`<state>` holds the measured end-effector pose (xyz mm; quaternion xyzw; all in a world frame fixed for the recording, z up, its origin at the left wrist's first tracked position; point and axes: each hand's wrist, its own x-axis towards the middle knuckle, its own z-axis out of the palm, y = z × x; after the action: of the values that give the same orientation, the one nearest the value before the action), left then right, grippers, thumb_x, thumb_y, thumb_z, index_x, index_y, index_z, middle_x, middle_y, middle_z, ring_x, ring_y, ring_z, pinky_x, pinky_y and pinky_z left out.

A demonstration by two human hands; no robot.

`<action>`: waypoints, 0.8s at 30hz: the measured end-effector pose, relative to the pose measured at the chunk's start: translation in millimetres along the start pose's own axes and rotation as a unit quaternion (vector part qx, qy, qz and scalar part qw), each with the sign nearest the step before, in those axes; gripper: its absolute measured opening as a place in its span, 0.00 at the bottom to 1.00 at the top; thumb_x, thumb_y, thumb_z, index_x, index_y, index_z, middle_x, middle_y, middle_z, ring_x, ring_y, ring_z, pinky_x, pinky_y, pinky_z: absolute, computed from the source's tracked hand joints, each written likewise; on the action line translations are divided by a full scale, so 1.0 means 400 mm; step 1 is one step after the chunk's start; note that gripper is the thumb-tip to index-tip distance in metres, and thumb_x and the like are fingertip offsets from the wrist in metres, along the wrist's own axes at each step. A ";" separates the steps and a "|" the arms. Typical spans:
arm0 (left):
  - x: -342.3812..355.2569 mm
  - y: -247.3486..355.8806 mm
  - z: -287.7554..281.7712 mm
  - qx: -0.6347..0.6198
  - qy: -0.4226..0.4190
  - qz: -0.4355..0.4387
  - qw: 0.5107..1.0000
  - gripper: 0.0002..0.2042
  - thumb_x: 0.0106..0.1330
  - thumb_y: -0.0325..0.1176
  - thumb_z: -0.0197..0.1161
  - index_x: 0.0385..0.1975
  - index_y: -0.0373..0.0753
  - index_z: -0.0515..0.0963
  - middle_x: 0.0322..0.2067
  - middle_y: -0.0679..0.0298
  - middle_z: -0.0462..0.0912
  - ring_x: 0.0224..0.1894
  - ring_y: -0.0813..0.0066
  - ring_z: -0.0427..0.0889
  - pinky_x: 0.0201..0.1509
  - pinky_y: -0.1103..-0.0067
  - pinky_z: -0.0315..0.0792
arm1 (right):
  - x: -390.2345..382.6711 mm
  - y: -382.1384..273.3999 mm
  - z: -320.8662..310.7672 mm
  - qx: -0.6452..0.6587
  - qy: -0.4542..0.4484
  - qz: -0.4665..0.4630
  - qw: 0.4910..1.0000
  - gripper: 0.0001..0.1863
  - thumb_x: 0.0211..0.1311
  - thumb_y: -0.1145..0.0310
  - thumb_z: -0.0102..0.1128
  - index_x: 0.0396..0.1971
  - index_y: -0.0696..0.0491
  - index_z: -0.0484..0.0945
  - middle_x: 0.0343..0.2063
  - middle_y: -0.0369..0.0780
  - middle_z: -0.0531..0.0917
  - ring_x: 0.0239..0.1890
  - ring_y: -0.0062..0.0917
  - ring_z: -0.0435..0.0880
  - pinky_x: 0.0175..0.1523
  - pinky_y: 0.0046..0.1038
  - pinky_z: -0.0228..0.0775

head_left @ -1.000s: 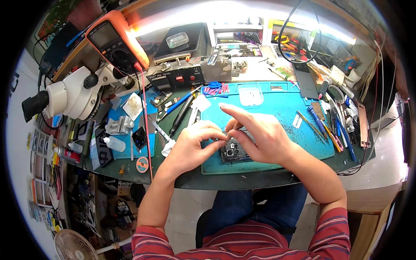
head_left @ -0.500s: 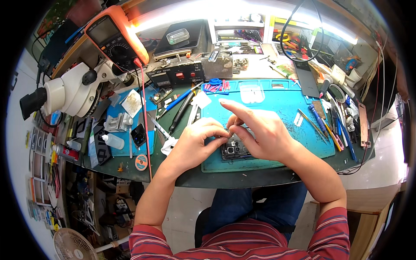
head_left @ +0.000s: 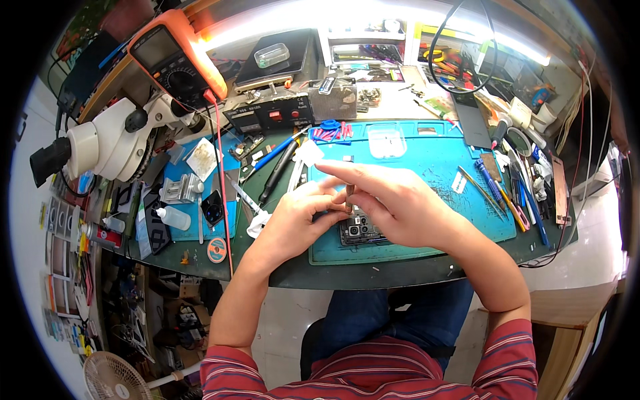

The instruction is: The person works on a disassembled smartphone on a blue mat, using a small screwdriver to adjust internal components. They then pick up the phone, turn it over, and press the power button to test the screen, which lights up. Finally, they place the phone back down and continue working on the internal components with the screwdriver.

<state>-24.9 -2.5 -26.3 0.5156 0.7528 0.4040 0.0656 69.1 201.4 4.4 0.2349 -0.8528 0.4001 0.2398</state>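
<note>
An opened phone (head_left: 361, 229) with its camera lenses showing lies near the front of the blue work mat (head_left: 427, 170). Over the phone, my right hand (head_left: 403, 203) grips a slim upright screwdriver (head_left: 349, 195) between thumb and fingers. Its index finger stretches to the left across the tool, whose top end sticks up behind that finger. My left hand (head_left: 299, 217) is closed at the phone's left edge, thumb and fingertips pressed together beside the screwdriver's lower part. What those left fingertips hold is hidden.
Left of the mat lie a black pen-like tool (head_left: 279, 175), a syringe (head_left: 247, 193) and a white bottle (head_left: 175, 217). A microscope (head_left: 100, 143) and an orange multimeter (head_left: 180, 63) stand further left. Tweezers (head_left: 483, 192) and several screwdrivers line the right. A clear box (head_left: 387, 141) sits at the back.
The screwdriver now stands more upright and shows between my right fingers. My right hand's index finger has shifted left and lower. My left hand stays nearly in place.
</note>
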 end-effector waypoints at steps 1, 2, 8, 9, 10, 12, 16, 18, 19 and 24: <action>-0.001 0.002 -0.002 0.000 -0.003 -0.006 1.000 0.08 0.63 0.25 0.72 0.41 0.36 0.87 0.41 0.60 0.87 0.45 0.59 0.85 0.49 0.69 0.79 | -0.001 -0.001 0.002 0.018 -0.011 0.024 0.999 0.29 0.65 0.79 0.64 0.67 0.50 0.77 0.35 0.41 0.86 0.35 0.33 0.88 0.43 0.33 0.81; -0.002 0.004 -0.004 0.000 -0.006 -0.013 1.000 0.08 0.63 0.25 0.72 0.41 0.36 0.87 0.41 0.60 0.87 0.46 0.59 0.85 0.49 0.69 0.79 | -0.001 -0.008 -0.004 -0.028 -0.022 0.027 0.999 0.30 0.65 0.79 0.63 0.68 0.50 0.77 0.35 0.42 0.86 0.35 0.34 0.88 0.44 0.33 0.81; 0.007 0.004 -0.014 0.015 0.094 -0.030 0.995 0.07 0.67 0.25 0.69 0.44 0.36 0.86 0.40 0.57 0.87 0.42 0.58 0.84 0.46 0.68 0.78 | -0.001 -0.014 -0.001 -0.024 0.002 0.036 0.999 0.30 0.64 0.77 0.66 0.67 0.48 0.77 0.35 0.41 0.86 0.34 0.34 0.86 0.43 0.34 0.81; 0.009 -0.003 -0.013 0.047 0.112 -0.019 0.992 0.08 0.68 0.25 0.68 0.45 0.36 0.86 0.40 0.57 0.87 0.41 0.57 0.84 0.45 0.68 0.77 | 0.001 -0.021 -0.010 -0.077 -0.005 0.030 0.997 0.30 0.64 0.76 0.67 0.67 0.48 0.77 0.35 0.41 0.86 0.34 0.34 0.86 0.43 0.34 0.81; 0.010 -0.015 -0.011 0.078 0.131 -0.009 0.988 0.09 0.68 0.25 0.67 0.47 0.36 0.85 0.39 0.56 0.87 0.41 0.57 0.83 0.45 0.67 0.77 | 0.000 -0.024 -0.013 -0.129 -0.013 0.025 0.991 0.30 0.63 0.75 0.68 0.67 0.49 0.77 0.35 0.41 0.86 0.34 0.34 0.86 0.43 0.35 0.81; 0.010 -0.045 0.003 0.107 0.169 0.021 0.980 0.13 0.70 0.25 0.65 0.53 0.36 0.83 0.39 0.53 0.86 0.39 0.55 0.82 0.44 0.65 0.76 | 0.006 -0.027 0.008 -0.060 0.037 -0.003 0.997 0.30 0.63 0.74 0.69 0.66 0.49 0.78 0.37 0.42 0.86 0.35 0.35 0.86 0.44 0.34 0.81; 0.004 -0.028 0.006 0.088 0.153 -0.039 0.984 0.15 0.69 0.25 0.66 0.55 0.36 0.83 0.37 0.53 0.86 0.37 0.58 0.84 0.42 0.67 0.77 | -0.001 -0.020 0.003 -0.095 0.010 0.054 0.994 0.30 0.62 0.75 0.69 0.66 0.49 0.77 0.41 0.43 0.88 0.36 0.36 0.87 0.45 0.34 0.81; -0.001 -0.027 0.008 0.066 0.152 -0.033 0.986 0.16 0.69 0.26 0.67 0.56 0.37 0.82 0.36 0.54 0.87 0.35 0.60 0.85 0.40 0.69 0.78 | 0.005 -0.017 0.007 -0.088 0.040 -0.004 0.995 0.30 0.64 0.74 0.68 0.67 0.47 0.76 0.42 0.42 0.87 0.40 0.38 0.88 0.46 0.36 0.82; 0.003 -0.020 0.006 0.063 0.135 -0.041 0.988 0.16 0.69 0.25 0.67 0.56 0.37 0.82 0.35 0.55 0.87 0.34 0.61 0.85 0.39 0.70 0.78 | 0.005 -0.015 0.005 -0.071 0.035 0.000 0.997 0.30 0.64 0.73 0.68 0.67 0.47 0.76 0.42 0.42 0.86 0.41 0.38 0.89 0.47 0.37 0.83; -0.002 -0.006 0.008 0.043 0.113 -0.043 0.992 0.17 0.68 0.25 0.67 0.57 0.37 0.82 0.33 0.57 0.89 0.30 0.63 0.87 0.36 0.71 0.79 | 0.005 -0.031 -0.005 -0.067 -0.039 0.070 0.995 0.29 0.65 0.73 0.66 0.67 0.46 0.75 0.40 0.43 0.86 0.42 0.39 0.89 0.47 0.38 0.82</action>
<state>-24.7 -1.6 -30.2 0.4355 0.7937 0.4240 -0.0249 75.4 195.6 14.0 0.1739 -0.9008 0.3479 0.1930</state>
